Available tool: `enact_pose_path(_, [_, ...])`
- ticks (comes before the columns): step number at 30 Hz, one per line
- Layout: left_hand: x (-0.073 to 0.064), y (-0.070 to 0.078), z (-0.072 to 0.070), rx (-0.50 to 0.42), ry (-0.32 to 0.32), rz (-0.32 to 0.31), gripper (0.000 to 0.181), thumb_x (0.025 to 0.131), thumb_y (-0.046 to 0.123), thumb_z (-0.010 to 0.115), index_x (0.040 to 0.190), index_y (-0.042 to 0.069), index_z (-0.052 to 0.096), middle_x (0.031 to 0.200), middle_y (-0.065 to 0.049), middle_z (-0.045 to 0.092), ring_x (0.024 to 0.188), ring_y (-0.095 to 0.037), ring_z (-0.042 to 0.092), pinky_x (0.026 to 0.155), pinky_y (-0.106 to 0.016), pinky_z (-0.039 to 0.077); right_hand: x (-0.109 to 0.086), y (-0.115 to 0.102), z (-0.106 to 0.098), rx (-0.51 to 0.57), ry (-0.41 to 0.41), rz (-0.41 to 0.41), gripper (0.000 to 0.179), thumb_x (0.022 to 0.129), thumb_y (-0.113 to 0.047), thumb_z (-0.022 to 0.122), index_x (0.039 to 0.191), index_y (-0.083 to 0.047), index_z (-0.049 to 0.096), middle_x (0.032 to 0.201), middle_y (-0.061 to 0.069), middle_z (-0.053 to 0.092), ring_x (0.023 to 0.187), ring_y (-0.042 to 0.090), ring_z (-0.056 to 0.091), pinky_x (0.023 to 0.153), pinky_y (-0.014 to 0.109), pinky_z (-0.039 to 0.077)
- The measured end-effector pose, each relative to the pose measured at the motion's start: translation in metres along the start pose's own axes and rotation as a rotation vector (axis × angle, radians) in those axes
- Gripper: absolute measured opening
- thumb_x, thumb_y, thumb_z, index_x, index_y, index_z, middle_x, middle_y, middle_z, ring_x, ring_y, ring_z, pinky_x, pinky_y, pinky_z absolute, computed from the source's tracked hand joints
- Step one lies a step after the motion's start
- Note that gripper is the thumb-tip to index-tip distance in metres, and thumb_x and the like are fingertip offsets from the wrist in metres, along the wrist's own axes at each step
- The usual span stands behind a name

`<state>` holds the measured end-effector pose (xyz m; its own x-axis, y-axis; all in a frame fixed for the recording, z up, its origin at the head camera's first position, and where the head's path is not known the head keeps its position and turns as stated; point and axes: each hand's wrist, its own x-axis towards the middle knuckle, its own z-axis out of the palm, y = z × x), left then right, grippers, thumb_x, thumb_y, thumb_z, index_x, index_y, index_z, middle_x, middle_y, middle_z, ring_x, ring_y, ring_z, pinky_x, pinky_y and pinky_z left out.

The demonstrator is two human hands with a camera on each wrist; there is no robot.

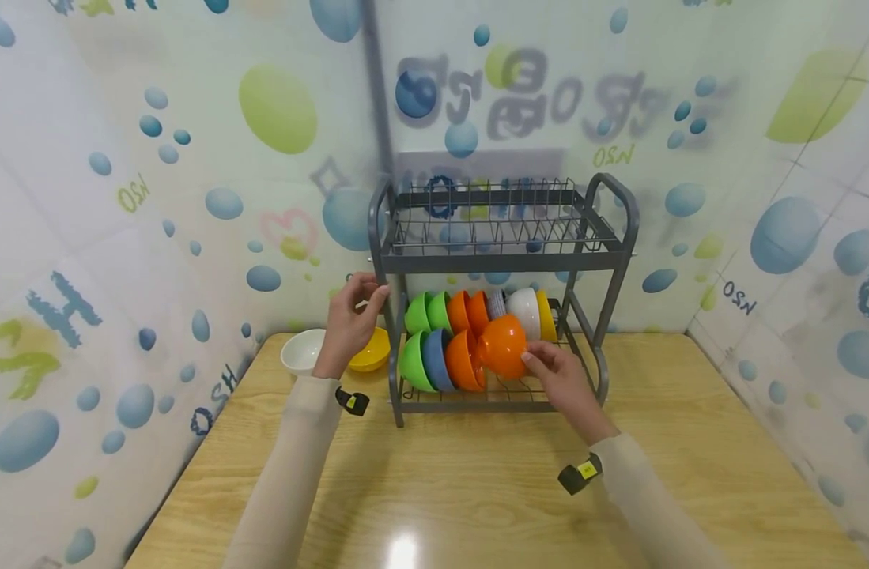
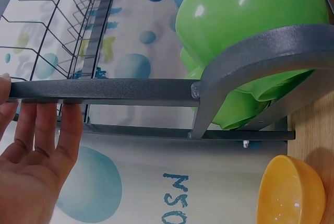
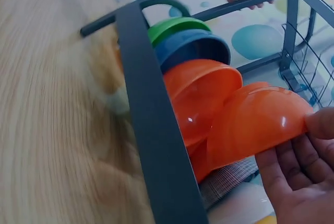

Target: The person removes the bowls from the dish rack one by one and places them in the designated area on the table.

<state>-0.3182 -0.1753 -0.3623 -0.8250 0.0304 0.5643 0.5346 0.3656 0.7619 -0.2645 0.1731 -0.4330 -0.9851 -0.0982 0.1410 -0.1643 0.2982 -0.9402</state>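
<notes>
Head view: right hand (image 1: 564, 379) pinches orange bowl (image 1: 503, 345) rim; bowl above fingers.

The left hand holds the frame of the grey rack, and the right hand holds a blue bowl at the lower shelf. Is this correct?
Not quite: the bowl in the right hand is orange, not blue, as the head view shows. The left hand does hold the grey rack frame.
</notes>
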Motion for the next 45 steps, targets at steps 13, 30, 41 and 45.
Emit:
enact_pose_path(13, [-0.003,0.002,0.0,-0.005,0.006,-0.002,0.029,0.105,0.019,0.059,0.128,0.001,0.062,0.109,-0.023,0.071,0.095,-0.038,0.066,0.074,-0.012,0.053,-0.014,-0.01,-0.005,-0.291,0.021,-0.314,0.021,0.104,-0.02,0.062,0.118,-0.01,0.072,0.105,0.004,0.075,0.094,0.017,0.067,0.086,0.025,0.058])
enact_pose_path(30, [-0.011,0.018,-0.002,0.155,0.016,0.069,0.038,0.102,0.026,0.066,0.135,0.009,0.063,0.115,-0.014,0.071,0.102,-0.027,0.071,0.077,-0.037,0.064,-0.026,-0.029,-0.014,-0.494,0.011,-0.811,0.02,0.09,0.002,0.074,0.107,-0.009,0.072,0.097,-0.001,0.071,0.083,0.008,0.058,0.072,0.032,0.057])
enact_pose_path(41, [-0.045,0.033,0.007,0.278,0.113,0.294,0.063,0.091,0.021,0.079,0.147,0.008,0.053,0.129,-0.019,0.061,0.118,-0.032,0.06,0.094,-0.05,0.057,-0.031,-0.041,-0.017,-0.532,-0.065,-0.891,0.028,0.086,0.004,0.077,0.11,-0.011,0.072,0.101,-0.003,0.071,0.093,0.01,0.059,0.083,0.018,0.053])
enact_pose_path(45, [-0.059,0.041,0.013,0.316,0.048,0.365,0.06,0.089,0.022,0.082,0.142,0.008,0.058,0.13,-0.015,0.062,0.12,-0.03,0.059,0.101,-0.048,0.053,-0.033,-0.044,-0.019,-0.557,-0.086,-0.907,0.028,0.084,0.005,0.079,0.107,-0.01,0.072,0.1,-0.003,0.071,0.093,0.01,0.059,0.084,0.019,0.053])
